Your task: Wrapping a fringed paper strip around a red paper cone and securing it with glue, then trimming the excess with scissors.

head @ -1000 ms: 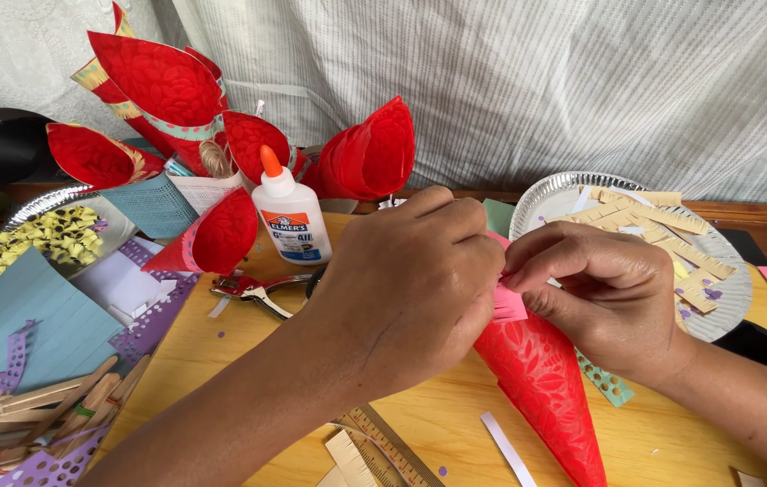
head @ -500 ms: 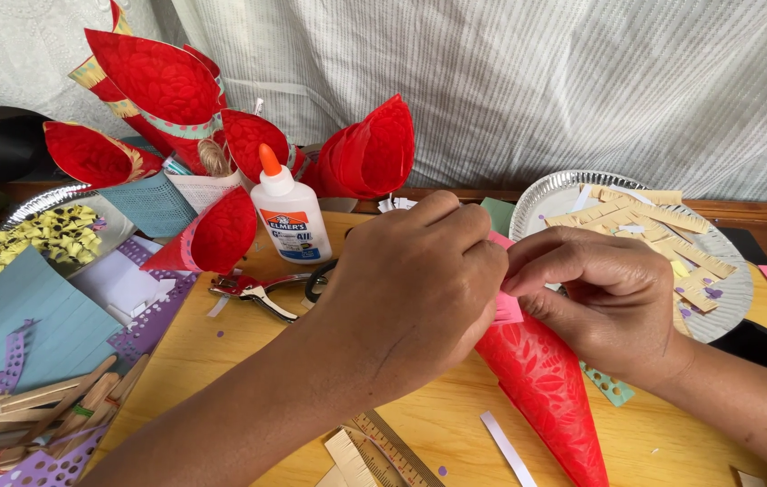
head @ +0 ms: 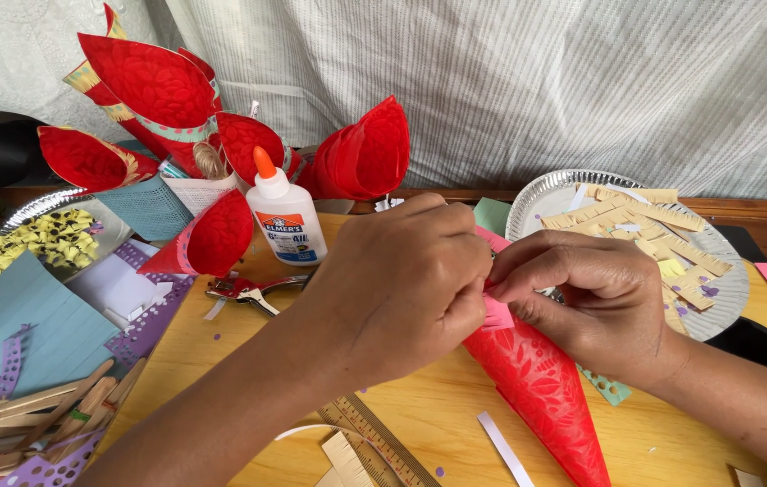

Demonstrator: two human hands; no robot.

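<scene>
Head view: two hands pinch a pink paper strip at the mouth of a red paper cone lying on the wooden table.
Left hand and right hand both grip the strip; two foil plates and one glue bottle stand behind.

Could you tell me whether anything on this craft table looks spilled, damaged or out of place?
Nothing looks damaged. Only small purple punch dots lie scattered on the wooden board beside the glue bottle, which stands upright and capped.
</scene>
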